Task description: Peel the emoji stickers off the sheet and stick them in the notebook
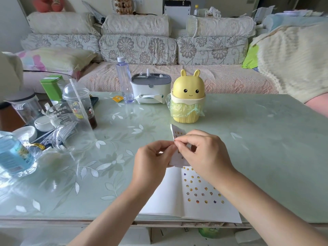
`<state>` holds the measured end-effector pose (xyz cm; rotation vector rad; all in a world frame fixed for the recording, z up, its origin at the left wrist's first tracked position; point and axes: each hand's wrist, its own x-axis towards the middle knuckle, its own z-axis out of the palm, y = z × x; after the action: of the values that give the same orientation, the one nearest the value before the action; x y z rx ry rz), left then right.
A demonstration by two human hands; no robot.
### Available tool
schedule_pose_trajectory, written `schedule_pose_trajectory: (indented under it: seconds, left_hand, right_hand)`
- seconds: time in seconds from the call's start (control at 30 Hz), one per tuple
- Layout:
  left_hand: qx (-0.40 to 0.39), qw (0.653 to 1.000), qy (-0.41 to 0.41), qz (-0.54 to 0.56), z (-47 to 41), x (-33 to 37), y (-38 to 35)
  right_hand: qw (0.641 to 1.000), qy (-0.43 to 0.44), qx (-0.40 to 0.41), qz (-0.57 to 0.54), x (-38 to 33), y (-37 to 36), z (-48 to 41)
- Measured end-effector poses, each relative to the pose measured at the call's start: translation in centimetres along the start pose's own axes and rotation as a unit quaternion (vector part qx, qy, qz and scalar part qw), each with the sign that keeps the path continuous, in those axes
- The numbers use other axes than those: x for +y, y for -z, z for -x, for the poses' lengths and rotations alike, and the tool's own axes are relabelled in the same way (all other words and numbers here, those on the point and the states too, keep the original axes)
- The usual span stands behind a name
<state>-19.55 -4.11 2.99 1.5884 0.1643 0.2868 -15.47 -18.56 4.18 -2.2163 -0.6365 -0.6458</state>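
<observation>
Peeling appears to be in hand. The sheet (177,134) is held up off the table (248,139), just past the far edge of the notebook (165,196), which lies open at the near edge. Rows of stickers (195,189) are already set on its right page; the left page is blank.

The sheet is gripped from the left by the left hand (154,157), fingers curled round its edge. The thumb and forefinger of the right hand (200,151) are pinched together on the sheet's upper left edge, close beside the left fingertips. Whether a sticker has been lifted between them cannot be told; it is too small and partly hidden.

The sheet is judged to be thin, light and limp: its top corner is bent over, and it would buckle if pulled without support. It is best braced right beside the sticker being worked. Each sticker is judged tiny, flimsy and tacky underneath, so it should be raised at its rim with a nail and carried by that rim alone, lest it curl, tear or cling to a finger.
</observation>
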Motion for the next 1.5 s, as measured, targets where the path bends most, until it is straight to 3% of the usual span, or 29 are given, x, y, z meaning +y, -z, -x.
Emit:
schedule_pose_trajectory:
  seconds: [0.2,0.47,0.77,1.07,1.3,1.37,1.43,1.5]
  left_hand:
    - [0.006,0.980,-0.098,-0.176,0.5,0.5,0.5]
    - [0.022,0.983,-0.085,-0.159,0.7,1.0,0.0]
    - [0.004,0.996,-0.025,-0.084,0.3,0.9,-0.2]
    - [0.012,0.997,-0.002,-0.075,0.3,0.5,-0.6]
    - [0.011,0.998,-0.006,-0.060,0.3,0.2,-0.8]
    - [0.003,0.999,0.032,0.017,0.3,0.3,-0.9]
    - [-0.013,0.985,0.095,0.142,0.3,0.8,-1.0]
    - [-0.017,0.971,0.134,0.195,0.0,1.0,-0.9]
  right_hand:
    - [0.977,-0.151,-0.072,-0.130,-0.3,0.4,-0.3]
    - [0.957,-0.216,-0.085,-0.176,-0.7,1.1,-0.7]
    - [0.957,-0.217,-0.095,-0.169,-0.6,1.5,-1.0]
    - [0.887,-0.346,-0.130,-0.276,-0.8,1.7,-1.3]
    - [0.927,-0.276,-0.111,-0.229,-1.1,1.4,-1.1]
    - [0.942,-0.244,-0.104,-0.204,-0.9,1.3,-1.0]
    - [0.981,-0.152,-0.082,-0.090,-0.4,1.2,-0.7]
    - [0.997,-0.051,-0.054,0.006,-0.2,1.1,-0.4]
